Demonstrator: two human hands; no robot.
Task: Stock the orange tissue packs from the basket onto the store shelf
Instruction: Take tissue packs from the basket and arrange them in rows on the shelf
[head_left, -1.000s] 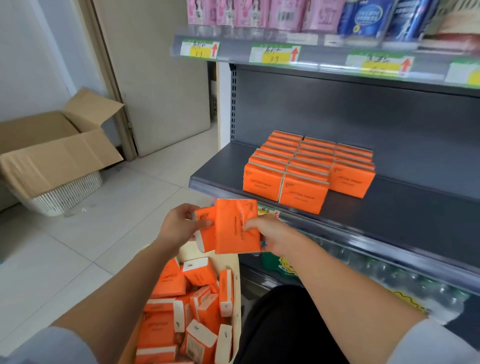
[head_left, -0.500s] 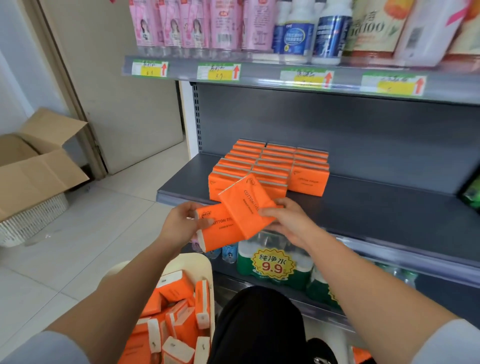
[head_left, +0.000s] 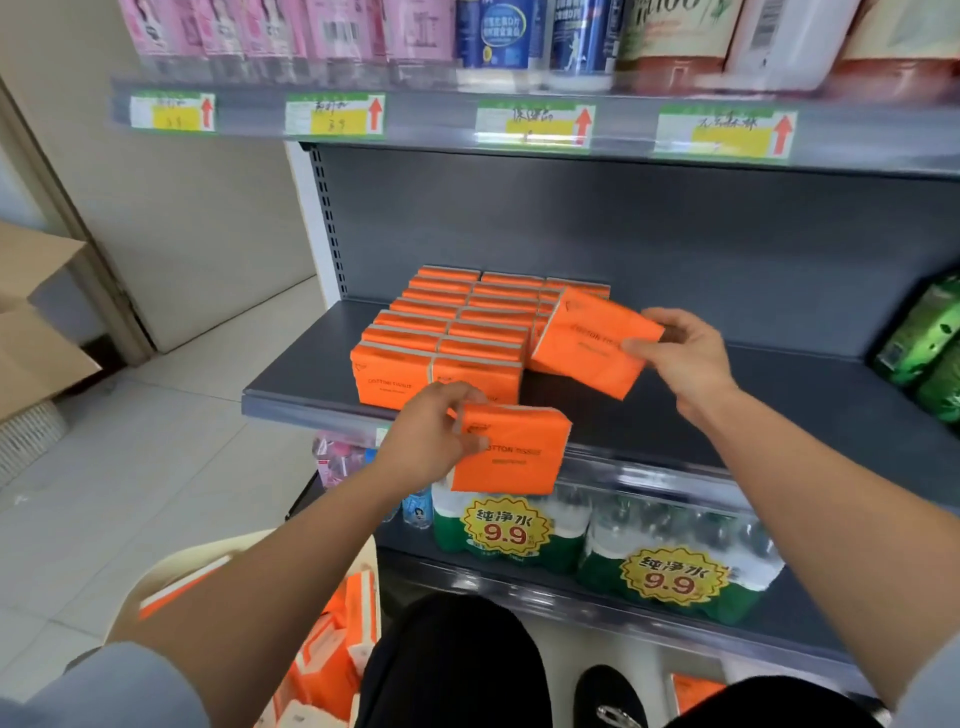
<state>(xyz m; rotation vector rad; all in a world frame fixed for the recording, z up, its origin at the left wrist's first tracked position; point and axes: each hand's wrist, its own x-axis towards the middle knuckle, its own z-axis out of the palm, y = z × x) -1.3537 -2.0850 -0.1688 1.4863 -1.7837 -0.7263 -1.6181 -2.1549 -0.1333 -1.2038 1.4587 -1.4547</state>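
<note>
**A:** Two orange packs are in the air. Your right hand (head_left: 680, 353) pinches the first pack (head_left: 592, 345) by its right end, thumb on the front face and fingers behind. The pack is tilted, and its far corner is at the right column of the stocked block (head_left: 457, 332). I cannot tell if it touches.

**B:** Your left hand (head_left: 431, 436) grips the second pack (head_left: 511, 449) by its left end. It is lower, in front of the shelf's front lip and not yet over the board.

**A:** The stocked block stands at the left of the grey shelf (head_left: 727, 410), with the packs on edge in three columns. The two left columns come nearer the front than the right one.

**B:** So you appear to be in the placing step, with the right hand leading. The gap at the front of the short right column looks like the spot.

**A:** The next move probably calls for turning the first pack upright and square to its neighbours. Then set it down against the column's front pack. The second pack can come up over the lip afterwards.

**B:** The basket (head_left: 171, 577) sits low on your left, by your knee. More orange packs lie in it, so much of the job seems left.

**A:** Further out, green packets (head_left: 930, 338) stand at the shelf's far right, well apart from the block. Bottled water (head_left: 519, 530) fills the shelf below.
</note>
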